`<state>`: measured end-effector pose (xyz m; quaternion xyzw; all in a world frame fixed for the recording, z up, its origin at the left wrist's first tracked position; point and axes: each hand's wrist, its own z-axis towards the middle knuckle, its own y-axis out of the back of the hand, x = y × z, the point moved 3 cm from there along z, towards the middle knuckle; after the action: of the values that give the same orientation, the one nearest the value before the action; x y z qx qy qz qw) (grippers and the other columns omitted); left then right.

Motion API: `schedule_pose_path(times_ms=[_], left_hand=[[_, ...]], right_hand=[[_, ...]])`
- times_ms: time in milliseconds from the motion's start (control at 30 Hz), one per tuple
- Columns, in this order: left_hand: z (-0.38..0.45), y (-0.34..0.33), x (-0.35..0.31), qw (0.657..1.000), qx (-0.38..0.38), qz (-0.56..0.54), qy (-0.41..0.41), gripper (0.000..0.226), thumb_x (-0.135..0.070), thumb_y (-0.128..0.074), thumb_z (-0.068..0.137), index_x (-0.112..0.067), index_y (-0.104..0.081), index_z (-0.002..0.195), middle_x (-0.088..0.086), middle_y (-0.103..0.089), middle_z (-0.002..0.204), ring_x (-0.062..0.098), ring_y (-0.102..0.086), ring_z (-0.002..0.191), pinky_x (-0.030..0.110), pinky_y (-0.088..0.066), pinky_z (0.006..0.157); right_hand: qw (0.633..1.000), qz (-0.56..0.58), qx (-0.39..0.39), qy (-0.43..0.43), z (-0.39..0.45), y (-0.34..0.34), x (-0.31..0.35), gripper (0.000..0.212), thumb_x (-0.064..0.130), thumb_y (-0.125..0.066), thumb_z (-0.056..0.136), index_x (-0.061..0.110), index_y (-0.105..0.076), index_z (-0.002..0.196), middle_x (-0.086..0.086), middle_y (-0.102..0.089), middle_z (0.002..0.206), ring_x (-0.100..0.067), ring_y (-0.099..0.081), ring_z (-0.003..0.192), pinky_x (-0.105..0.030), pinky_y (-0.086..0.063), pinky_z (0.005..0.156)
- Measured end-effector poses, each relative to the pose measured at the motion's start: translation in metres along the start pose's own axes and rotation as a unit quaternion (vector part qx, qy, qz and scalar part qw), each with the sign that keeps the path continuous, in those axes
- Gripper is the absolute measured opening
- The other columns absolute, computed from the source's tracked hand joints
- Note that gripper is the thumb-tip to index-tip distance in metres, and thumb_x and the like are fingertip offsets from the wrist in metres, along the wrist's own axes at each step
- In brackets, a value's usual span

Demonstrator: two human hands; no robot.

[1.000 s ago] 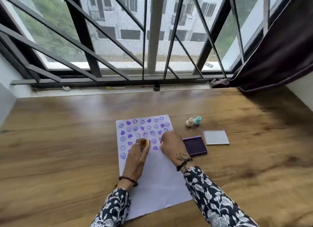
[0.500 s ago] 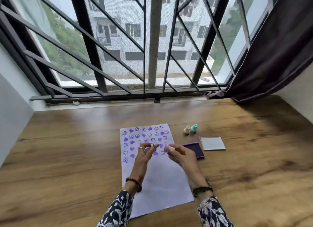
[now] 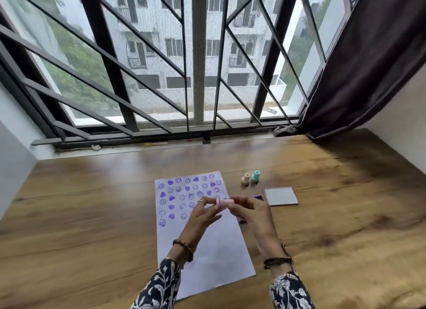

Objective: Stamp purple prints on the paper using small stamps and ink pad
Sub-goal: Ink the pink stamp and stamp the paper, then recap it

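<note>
Hands [image 3: 230,213] pinch pink stamp [image 3: 223,203] above paper [image 3: 216,258].

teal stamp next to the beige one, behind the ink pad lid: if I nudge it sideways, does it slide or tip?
Probably tips. The teal stamp stands upright on a flared base with a narrower neck, so a push near the top would likely topple it. It looks like small, light plastic, so even a low nudge may skid it on the smooth wooden table. It nearly touches the beige stamp, which could go too.
</note>
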<state>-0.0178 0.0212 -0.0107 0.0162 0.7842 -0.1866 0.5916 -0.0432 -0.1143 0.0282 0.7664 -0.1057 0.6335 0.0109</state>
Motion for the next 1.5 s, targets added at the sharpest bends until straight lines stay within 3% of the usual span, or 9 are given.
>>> schedule_pose_path(times_ms=[300,533,733,833,933,1000,1100,1233,1500], left_hand=[[0.023,-0.001,-0.002,0.99,0.04,0.127,-0.037,0.01,-0.012,-0.052,0.09,-0.009,-0.044,0.094,0.016,-0.066,0.111,0.015,-0.059,0.102,0.014,-0.046,0.081],[0.04,0.008,-0.005,0.988,0.057,0.142,-0.031,0.012,-0.011,-0.051,0.09,-0.021,-0.046,0.086,0.007,-0.068,0.1,-0.005,-0.062,0.086,0.008,-0.044,0.071],[0.053,0.014,0.001,0.975,0.084,0.202,-0.032,0.017,-0.01,-0.051,0.09,-0.025,-0.043,0.087,0.014,-0.062,0.12,0.023,-0.058,0.112,0.037,-0.046,0.094],[0.063,0.012,0.003,0.962,0.079,0.255,-0.059,0.017,-0.014,-0.052,0.09,-0.029,-0.044,0.089,0.004,-0.062,0.117,0.011,-0.06,0.107,0.016,-0.047,0.088],[0.076,0.006,0.007,0.944,0.04,0.318,-0.081,0.015,-0.016,-0.054,0.089,-0.015,-0.049,0.104,-0.002,-0.059,0.116,0.013,-0.055,0.114,0.004,-0.039,0.082],[0.084,0.001,0.01,0.924,-0.009,0.366,-0.109,0.022,-0.016,-0.054,0.089,-0.013,-0.051,0.111,0.003,-0.057,0.123,0.018,-0.047,0.124,0.01,-0.033,0.088],[0.095,-0.005,0.014,0.897,-0.049,0.422,-0.126,0.029,-0.015,-0.052,0.09,-0.012,-0.05,0.119,0.009,-0.044,0.14,0.021,-0.022,0.14,0.026,-0.02,0.109],[0.105,-0.008,0.02,0.881,-0.06,0.455,-0.117,0.034,-0.018,-0.051,0.091,-0.012,-0.047,0.124,0.01,-0.042,0.142,0.024,-0.015,0.142,0.031,-0.015,0.112],[0.098,-0.003,0.027,0.883,-0.045,0.453,-0.114,0.049,-0.024,-0.054,0.089,-0.014,-0.038,0.133,0.009,-0.035,0.147,0.022,-0.012,0.142,0.033,-0.013,0.115]], right_hand=[[0.998,-0.045,-0.022,-0.031,0.026,0.012,-0.001,0.023,0.021,-0.086,0.06,0.007,-0.076,0.075,0.001,-0.07,0.059,-0.01,-0.062,0.057,-0.016,-0.052,0.059],[0.995,-0.092,0.024,-0.011,0.046,0.011,0.001,0.019,0.018,-0.082,0.067,0.012,-0.077,0.084,-0.004,-0.078,0.083,-0.014,-0.073,0.084,-0.017,-0.055,0.07],[0.991,-0.132,0.009,-0.028,0.058,0.013,-0.003,0.018,0.022,-0.083,0.065,0.017,-0.078,0.081,-0.005,-0.078,0.076,-0.015,-0.072,0.075,-0.016,-0.057,0.063],[0.992,-0.115,-0.006,-0.041,0.066,0.016,-0.006,0.015,0.017,-0.081,0.067,0.012,-0.077,0.081,-0.007,-0.078,0.078,-0.021,-0.072,0.076,-0.017,-0.059,0.068],[0.985,-0.167,-0.032,-0.011,0.075,0.018,-0.004,0.01,0.018,-0.081,0.067,0.019,-0.077,0.076,0.005,-0.077,0.074,0.001,-0.067,0.069,-0.005,-0.051,0.063],[0.961,-0.268,-0.055,0.033,0.084,0.018,-0.001,0.009,0.021,-0.078,0.071,0.023,-0.075,0.079,0.008,-0.074,0.076,0.008,-0.064,0.07,-0.006,-0.049,0.066],[0.914,-0.382,-0.076,0.113,0.096,0.013,0.0,0.012,0.016,-0.067,0.082,0.014,-0.07,0.094,-0.005,-0.07,0.094,-0.014,-0.066,0.086,-0.027,-0.053,0.078],[0.87,-0.467,-0.07,0.144,0.111,0.004,-0.01,0.023,0.012,-0.058,0.086,0.011,-0.062,0.108,-0.009,-0.066,0.107,-0.022,-0.061,0.097,-0.021,-0.043,0.075],[0.874,-0.453,-0.066,0.162,0.107,0.006,-0.013,0.017,0.014,-0.058,0.086,0.012,-0.062,0.102,-0.009,-0.067,0.102,-0.025,-0.061,0.093,-0.034,-0.048,0.079]])
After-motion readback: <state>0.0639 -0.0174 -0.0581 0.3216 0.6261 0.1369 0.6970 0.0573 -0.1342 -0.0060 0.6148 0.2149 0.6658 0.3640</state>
